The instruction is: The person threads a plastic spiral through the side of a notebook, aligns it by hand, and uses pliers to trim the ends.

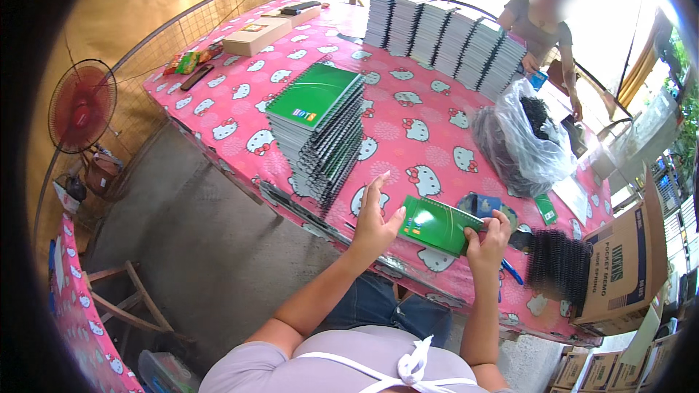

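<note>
A green spiral notebook (437, 225) is in front of me over the near edge of the table. My right hand (489, 241) grips its right end, the thumb on the cover. At its left end is my left hand (378, 220), fingers stretched upward and apart, the thumb at or very near the notebook's corner. Farther left stands a tall stack of green-covered spiral notebooks (314, 98), its black coils facing me. Just beyond the held notebook lies a blue roll-like object (477, 206), partly hidden by it. Black spiral coils (557, 266) are heaped right of my right hand.
A pink patterned cloth covers the table (240, 127). Several tall notebook stacks (437, 36) line the far side. A clear plastic bag of black coils (535, 138), a blue pen (512, 271) and a cardboard box (622, 262) are at right. Another person (542, 33) works across the table.
</note>
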Demonstrator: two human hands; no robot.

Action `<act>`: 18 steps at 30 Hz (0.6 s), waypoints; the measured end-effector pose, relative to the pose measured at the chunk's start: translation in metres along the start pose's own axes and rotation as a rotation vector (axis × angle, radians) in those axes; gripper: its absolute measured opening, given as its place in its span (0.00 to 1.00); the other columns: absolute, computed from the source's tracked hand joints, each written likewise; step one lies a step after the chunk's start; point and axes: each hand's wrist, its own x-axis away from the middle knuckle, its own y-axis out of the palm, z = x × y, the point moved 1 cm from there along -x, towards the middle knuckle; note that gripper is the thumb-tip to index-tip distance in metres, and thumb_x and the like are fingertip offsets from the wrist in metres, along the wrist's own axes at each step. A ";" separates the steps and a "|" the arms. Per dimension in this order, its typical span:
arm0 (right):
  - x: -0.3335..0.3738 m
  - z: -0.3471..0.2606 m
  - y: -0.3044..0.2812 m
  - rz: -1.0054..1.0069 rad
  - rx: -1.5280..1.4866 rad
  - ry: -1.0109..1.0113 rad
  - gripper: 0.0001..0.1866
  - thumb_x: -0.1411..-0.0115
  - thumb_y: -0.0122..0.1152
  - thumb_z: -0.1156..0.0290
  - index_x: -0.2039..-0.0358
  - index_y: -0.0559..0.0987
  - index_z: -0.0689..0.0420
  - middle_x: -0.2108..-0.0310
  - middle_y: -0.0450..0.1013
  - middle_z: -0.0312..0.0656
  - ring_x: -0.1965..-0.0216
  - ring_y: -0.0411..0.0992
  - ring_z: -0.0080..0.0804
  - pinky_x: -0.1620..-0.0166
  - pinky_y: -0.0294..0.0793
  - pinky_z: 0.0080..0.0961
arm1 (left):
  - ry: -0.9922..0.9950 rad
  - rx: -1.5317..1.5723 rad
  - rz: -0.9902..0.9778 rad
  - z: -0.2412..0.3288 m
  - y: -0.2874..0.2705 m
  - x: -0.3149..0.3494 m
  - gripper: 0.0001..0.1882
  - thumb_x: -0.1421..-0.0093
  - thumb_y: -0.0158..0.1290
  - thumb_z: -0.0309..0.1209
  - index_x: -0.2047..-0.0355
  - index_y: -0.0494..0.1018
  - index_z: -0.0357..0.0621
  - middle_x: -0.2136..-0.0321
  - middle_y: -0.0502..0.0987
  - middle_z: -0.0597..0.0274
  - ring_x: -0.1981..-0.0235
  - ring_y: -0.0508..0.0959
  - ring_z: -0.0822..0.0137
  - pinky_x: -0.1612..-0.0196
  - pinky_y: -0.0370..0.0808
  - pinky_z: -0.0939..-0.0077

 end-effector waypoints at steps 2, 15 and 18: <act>0.005 0.006 -0.004 -0.159 -0.787 0.364 0.13 0.49 0.60 0.84 0.64 0.68 0.60 0.64 0.71 0.45 0.61 0.70 0.34 0.56 0.69 0.29 | 0.169 0.112 -0.094 0.009 0.017 0.000 0.34 0.43 0.51 0.19 0.37 0.54 0.46 0.43 0.63 0.49 0.43 0.66 0.55 0.46 0.67 0.68; 0.010 -0.006 0.010 -0.292 -0.720 0.256 0.20 0.55 0.66 0.83 0.63 0.68 0.59 0.65 0.68 0.45 0.57 0.68 0.40 0.54 0.68 0.33 | 0.496 -0.371 -0.252 0.030 0.059 -0.007 0.14 0.49 0.60 0.37 0.60 0.78 0.53 0.62 0.78 0.64 0.52 0.70 0.59 0.41 0.48 0.39; 0.004 0.077 -0.012 -0.171 -0.331 0.088 0.14 0.58 0.70 0.73 0.70 0.75 0.59 0.64 0.69 0.49 0.56 0.68 0.48 0.53 0.69 0.39 | 0.435 -0.263 -0.284 0.042 0.064 -0.018 0.08 0.51 0.62 0.38 0.71 0.81 0.52 0.72 0.79 0.75 0.62 0.71 0.66 0.48 0.56 0.51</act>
